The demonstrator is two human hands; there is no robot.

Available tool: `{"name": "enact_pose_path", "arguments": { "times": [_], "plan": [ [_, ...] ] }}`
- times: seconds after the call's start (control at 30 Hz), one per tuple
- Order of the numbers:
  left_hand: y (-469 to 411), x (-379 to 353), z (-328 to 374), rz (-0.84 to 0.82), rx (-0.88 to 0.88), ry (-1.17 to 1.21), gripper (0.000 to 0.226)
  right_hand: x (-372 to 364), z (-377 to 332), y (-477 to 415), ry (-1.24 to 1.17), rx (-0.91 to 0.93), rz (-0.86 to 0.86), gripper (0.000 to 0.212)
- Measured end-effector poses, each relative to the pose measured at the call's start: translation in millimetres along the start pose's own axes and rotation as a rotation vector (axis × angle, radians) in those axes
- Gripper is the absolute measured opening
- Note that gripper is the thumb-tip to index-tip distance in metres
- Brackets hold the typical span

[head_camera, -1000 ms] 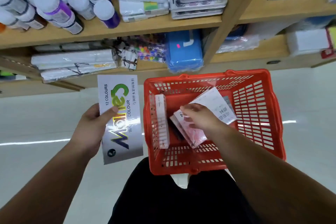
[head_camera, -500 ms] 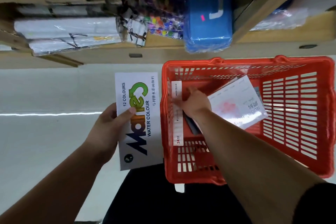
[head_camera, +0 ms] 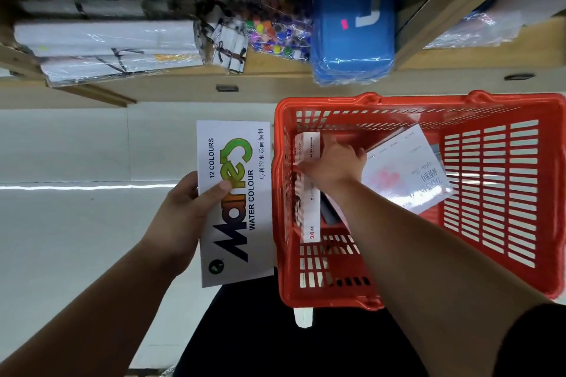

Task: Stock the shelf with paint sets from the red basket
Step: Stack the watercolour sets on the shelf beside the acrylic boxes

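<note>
My left hand (head_camera: 183,217) holds a flat white "12 colours" water colour box (head_camera: 234,202) just left of the red basket (head_camera: 490,285). Inside the basket, my right hand (head_camera: 333,165) grips a narrow white-and-pink "24" water colour box (head_camera: 311,217) that stands on edge against the left wall. A flat white pad with a pink print (head_camera: 407,171) lies tilted in the basket to the right of that hand. A dark item shows under my wrist.
The wooden shelf (head_camera: 275,86) ahead holds wrapped white rolls (head_camera: 107,43), a bag of small colourful paint pots (head_camera: 275,30) and a blue plastic case (head_camera: 352,34). A slanted wooden upright (head_camera: 435,12) divides the shelf. Pale floor lies on the left.
My right hand moved from the pink pad to the left wall of the basket and closed on the narrow "24" box. The view tilted down and nearer to the lower shelf.
</note>
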State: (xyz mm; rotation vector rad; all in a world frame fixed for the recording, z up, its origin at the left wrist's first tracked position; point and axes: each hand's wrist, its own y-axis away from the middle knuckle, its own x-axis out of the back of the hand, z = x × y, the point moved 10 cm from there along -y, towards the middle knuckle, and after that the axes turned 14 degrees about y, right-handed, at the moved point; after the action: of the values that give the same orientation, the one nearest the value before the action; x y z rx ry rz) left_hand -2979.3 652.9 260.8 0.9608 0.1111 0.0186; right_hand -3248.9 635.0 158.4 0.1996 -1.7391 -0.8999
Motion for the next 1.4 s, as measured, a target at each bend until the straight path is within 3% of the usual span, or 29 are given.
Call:
{"name": "enact_pose_path", "arguments": {
  "times": [0.07, 0.17, 0.4, 0.57, 0.9, 1.17, 1.4],
  "plan": [
    [2, 0, 1, 0.008, -0.004, 0.0, 0.028, -1, -3, 1, 0.045, -0.017, 0.021, 0.046],
    [4, 1, 2, 0.023, -0.009, 0.003, 0.026, -2, -5, 1, 0.037, -0.027, -0.009, 0.036],
    [22, -5, 7, 0.065, -0.004, 0.054, 0.024, 29, 30, 35, -0.272, 0.045, 0.077, 0.024],
    [44, -19, 20, 0.054, -0.043, 0.05, 0.023, 55, 70, 68, -0.586, -0.015, 0.075, 0.015],
    [118, -72, 70, 0.05, -0.181, 0.187, 0.027, 199, 87, 163, -1.04, 0.191, 0.157, 0.018],
    [189, -101, 131, -0.011, -0.345, 0.228, 0.029, 297, 60, 217, -1.139, 0.342, 0.211, 0.021],
    [202, -56, 205, -0.108, -0.453, 0.288, 0.026, 332, -7, 260, -1.184, 0.406, 0.316, 0.023]
  ]
}}
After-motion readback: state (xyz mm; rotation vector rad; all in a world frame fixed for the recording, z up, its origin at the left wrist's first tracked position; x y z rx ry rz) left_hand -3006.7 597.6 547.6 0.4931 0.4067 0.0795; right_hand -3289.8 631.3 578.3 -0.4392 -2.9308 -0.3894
